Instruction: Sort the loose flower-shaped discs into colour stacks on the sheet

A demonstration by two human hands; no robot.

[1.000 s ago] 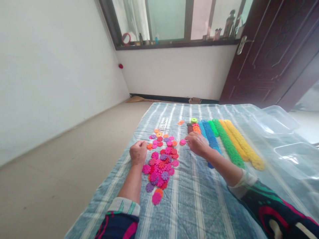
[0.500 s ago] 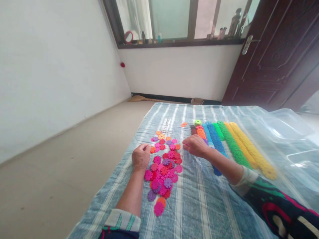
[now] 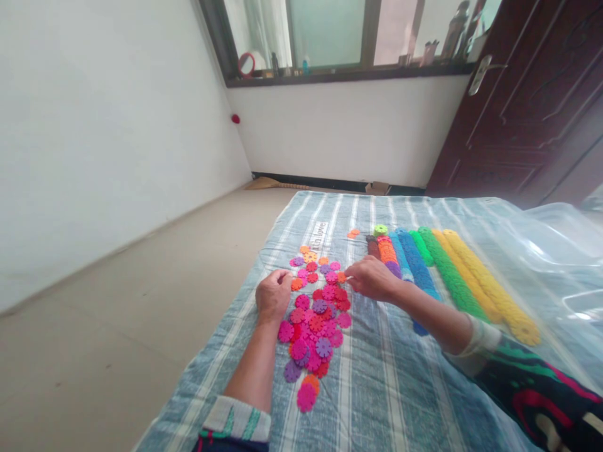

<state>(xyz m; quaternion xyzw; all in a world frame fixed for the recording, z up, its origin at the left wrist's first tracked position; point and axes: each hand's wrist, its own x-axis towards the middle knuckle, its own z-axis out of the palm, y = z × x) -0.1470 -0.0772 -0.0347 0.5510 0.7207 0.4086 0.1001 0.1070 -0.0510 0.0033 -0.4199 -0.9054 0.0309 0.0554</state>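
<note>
Notched plastic building discs [image 3: 315,323] in pink, red, orange and purple lie in a loose, overlapping heap on the striped cloth. My left hand [image 3: 273,296] rests at the heap's left side. Its thumb and fingers are pressed together beside an orange disc [image 3: 296,284]; what they hold, if anything, is hidden. From the right, my right hand [image 3: 372,278] reaches to the heap's far right edge. Its closed fingertips pinch at the rim of another orange disc [image 3: 342,277], which still lies among pink ones.
Right of the heap lie rows of stacked discs, including a blue row [image 3: 414,257], a green row [image 3: 447,273] and a yellow row [image 3: 494,289]. A lime disc stack [image 3: 380,230] and loose orange discs [image 3: 353,233] lie farther back. Clear plastic boxes [image 3: 551,235] stand at right.
My right hand has moved slightly left, its fingertips now at the orange disc on the heap's edge. My left hand stays by its orange disc. The view has shifted a little.
</note>
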